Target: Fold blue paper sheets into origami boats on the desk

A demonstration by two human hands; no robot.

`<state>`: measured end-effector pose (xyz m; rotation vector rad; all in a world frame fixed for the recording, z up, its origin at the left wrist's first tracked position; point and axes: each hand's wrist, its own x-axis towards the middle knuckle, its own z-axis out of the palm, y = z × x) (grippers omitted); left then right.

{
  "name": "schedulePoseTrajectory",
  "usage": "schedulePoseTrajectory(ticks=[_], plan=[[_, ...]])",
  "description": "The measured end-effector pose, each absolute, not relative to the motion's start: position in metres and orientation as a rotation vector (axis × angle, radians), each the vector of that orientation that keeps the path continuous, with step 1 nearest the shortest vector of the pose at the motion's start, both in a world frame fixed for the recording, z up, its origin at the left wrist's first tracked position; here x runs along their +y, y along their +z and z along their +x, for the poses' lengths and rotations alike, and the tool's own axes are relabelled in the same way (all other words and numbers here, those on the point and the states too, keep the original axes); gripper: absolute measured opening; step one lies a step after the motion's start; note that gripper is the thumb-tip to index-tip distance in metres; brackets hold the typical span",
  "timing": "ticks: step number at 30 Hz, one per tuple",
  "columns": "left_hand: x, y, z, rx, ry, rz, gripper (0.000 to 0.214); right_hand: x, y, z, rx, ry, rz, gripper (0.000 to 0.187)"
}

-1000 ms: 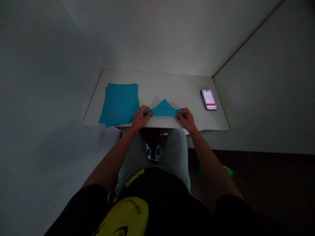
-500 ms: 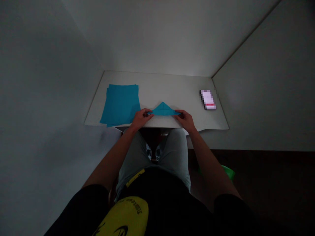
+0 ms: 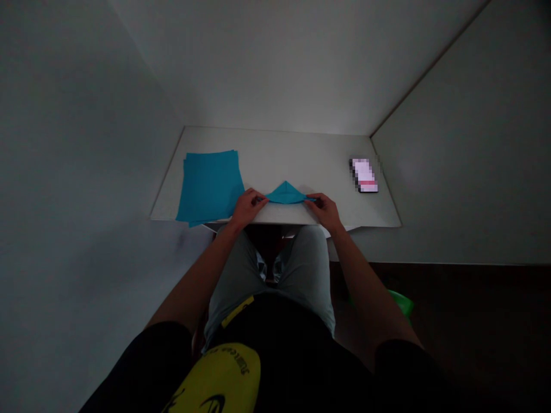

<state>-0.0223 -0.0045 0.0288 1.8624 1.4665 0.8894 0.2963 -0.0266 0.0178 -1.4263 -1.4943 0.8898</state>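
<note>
A folded blue paper boat sits near the front edge of the white table, its pointed peak upward and its two ends drawn out sideways. My left hand pinches the left end between thumb and fingers. At the opposite end, my right hand grips the right tip in the same way. The fingers cover both tips of the paper. Just beside my left hand lies a stack of blue paper sheets, slightly out of line with one another.
On the right of the white table lies a phone with a lit, blurred screen. Walls close in the table at the back and sides. A green object shows low on the right, partly behind my right arm.
The blue paper sheets have shifted slightly left and toward me, turning a little. Both hands keep hold of the paper boat's ends, which sits marginally lower in view.
</note>
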Motion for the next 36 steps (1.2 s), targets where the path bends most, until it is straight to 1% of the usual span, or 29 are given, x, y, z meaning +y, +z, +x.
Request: schedulePoseTrajectory(ticks=[9,12,18,19,22,23,24,28,30,32,33,36], plan=[[-0.008,0.027,-0.019,1.434,0.843,1.997,0.011,-0.028,0.028,0.285,-1.431,0.741,-1.439,0.05],[-0.01,0.026,-0.017,1.44,0.839,2.033,0.012,-0.022,0.039,0.273,-1.446,0.671,-1.401,0.044],[-0.012,0.028,-0.016,1.416,0.709,2.114,0.051,0.001,0.063,0.247,-1.633,0.556,-1.213,0.027],[-0.012,0.029,-0.016,1.413,0.713,2.111,0.058,0.005,0.064,0.242,-1.645,0.55,-1.199,0.029],[-0.014,0.031,-0.016,1.403,0.737,2.076,0.073,0.01,0.059,0.226,-1.653,0.511,-1.223,0.049],[-0.014,0.03,-0.016,1.401,0.745,2.06,0.076,0.01,0.055,0.222,-1.673,0.488,-1.244,0.054],[-0.014,0.03,-0.016,1.4,0.751,2.044,0.079,0.009,0.05,0.219,-1.711,0.461,-1.262,0.055],[-0.013,0.024,-0.015,1.409,0.762,2.008,0.094,-0.002,0.033,0.217,-1.977,0.379,-1.259,0.047],[-0.012,0.022,-0.015,1.437,0.789,2.044,0.1,-0.008,0.025,0.222,-2.116,0.371,-1.235,0.052],[-0.011,0.022,-0.015,1.481,0.831,2.117,0.097,-0.012,0.019,0.226,-2.234,0.391,-1.217,0.06],[-0.012,0.023,-0.015,1.498,0.845,2.159,0.092,-0.013,0.017,0.228,-2.287,0.401,-1.211,0.062],[-0.013,0.028,-0.015,1.482,0.82,2.279,0.065,-0.018,0.012,0.234,-2.404,0.386,-1.209,0.058]])
